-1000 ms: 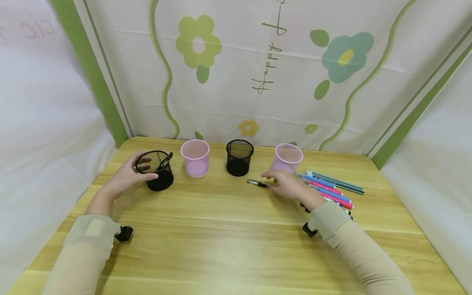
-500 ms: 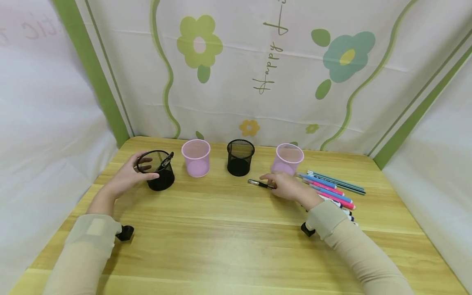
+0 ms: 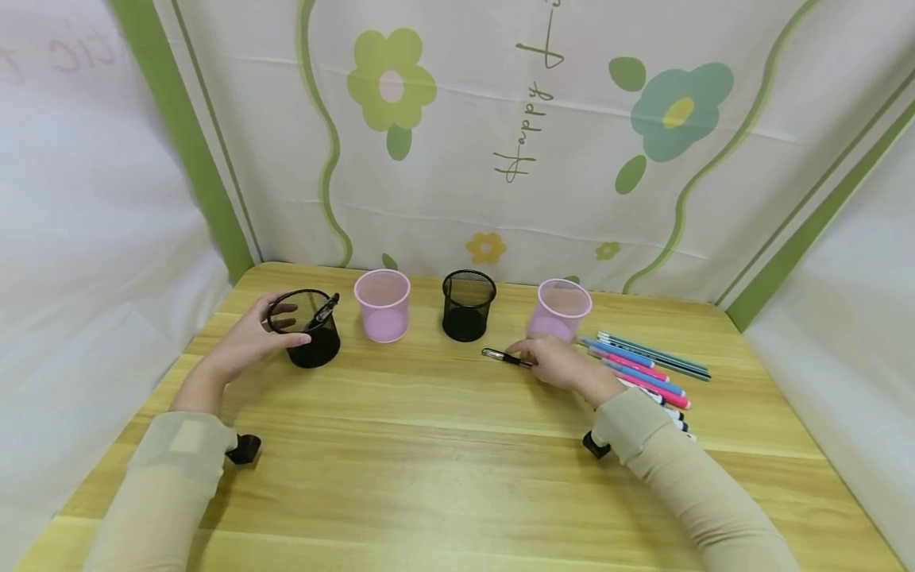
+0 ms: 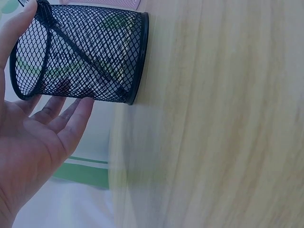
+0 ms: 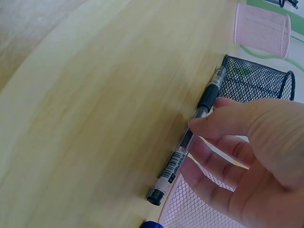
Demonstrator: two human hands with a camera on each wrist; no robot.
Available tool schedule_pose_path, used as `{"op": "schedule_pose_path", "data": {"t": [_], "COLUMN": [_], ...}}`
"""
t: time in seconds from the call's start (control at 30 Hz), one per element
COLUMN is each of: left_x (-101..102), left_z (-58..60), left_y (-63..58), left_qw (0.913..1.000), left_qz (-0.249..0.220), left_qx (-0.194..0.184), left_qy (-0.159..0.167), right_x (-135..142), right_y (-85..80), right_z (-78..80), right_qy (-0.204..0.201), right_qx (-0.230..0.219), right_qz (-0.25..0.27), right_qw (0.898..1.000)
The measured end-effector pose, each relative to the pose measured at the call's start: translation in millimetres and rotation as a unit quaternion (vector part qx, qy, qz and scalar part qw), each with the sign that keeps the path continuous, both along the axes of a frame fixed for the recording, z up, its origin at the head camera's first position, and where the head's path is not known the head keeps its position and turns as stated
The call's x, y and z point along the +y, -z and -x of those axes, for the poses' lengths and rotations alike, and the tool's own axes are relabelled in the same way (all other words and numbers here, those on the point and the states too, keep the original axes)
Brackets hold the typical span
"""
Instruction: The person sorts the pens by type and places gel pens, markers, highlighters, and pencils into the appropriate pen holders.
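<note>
My left hand point(image 3: 250, 338) holds a black mesh pen cup point(image 3: 315, 349) at the left of the table, thumb on the near side and fingers on the other. One black pen point(image 3: 323, 312) leans inside that cup, its end above the rim. In the left wrist view the same mesh cup point(image 4: 90, 52) stands upright on the wood, with the left fingers along its wall. My right hand point(image 3: 561, 363) pinches a clear-barrelled gel pen point(image 5: 179, 153) with a black grip, lying low over the table in front of the right pink cup point(image 3: 560, 314).
A pink mesh cup point(image 3: 383, 310) and another black mesh cup point(image 3: 466, 310) stand between the hands, near the back edge. Right of the right hand lie blue and pink markers point(image 3: 646, 377) and several dark green pencils point(image 3: 661, 356). A flowered curtain point(image 3: 443, 159) hangs behind the table.
The right hand's fingers have drawn in on the gel pen, which has hardly moved. The left hand keeps its place on the black pen cup.
</note>
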State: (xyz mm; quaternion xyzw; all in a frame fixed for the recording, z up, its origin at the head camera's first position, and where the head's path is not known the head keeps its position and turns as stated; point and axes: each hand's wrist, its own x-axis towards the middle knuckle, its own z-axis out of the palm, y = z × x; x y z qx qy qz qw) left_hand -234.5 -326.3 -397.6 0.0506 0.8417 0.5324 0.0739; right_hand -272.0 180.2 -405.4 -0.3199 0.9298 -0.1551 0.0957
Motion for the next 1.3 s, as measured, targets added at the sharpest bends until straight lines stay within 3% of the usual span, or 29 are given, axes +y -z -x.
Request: {"op": "schedule_pose_path", "data": {"t": [0.63, 0.97, 1.3], "left_x": [1, 2, 3], "left_z": [0.2, -2.7, -3.9], "left_y": [-1.2, -3.7, -5.4], "left_qw": [1.0000, 1.0000, 1.0000], "left_qz": [0.001, -0.001, 0.005], "left_qx": [0.002, 0.003, 0.000], "left_qy": [0.001, -0.002, 0.002], "right_x": [2, 5, 6], "right_y": [2.5, -3.6, -14.1], "right_z": [0.2, 1.2, 4.1], "right_qy": [0.004, 0.013, -0.005], "right_qx": [-0.005, -0.029, -0.021], "right_qz": [-0.001, 0.044, 0.073], "right_qw": [1.000, 0.999, 0.997]}}
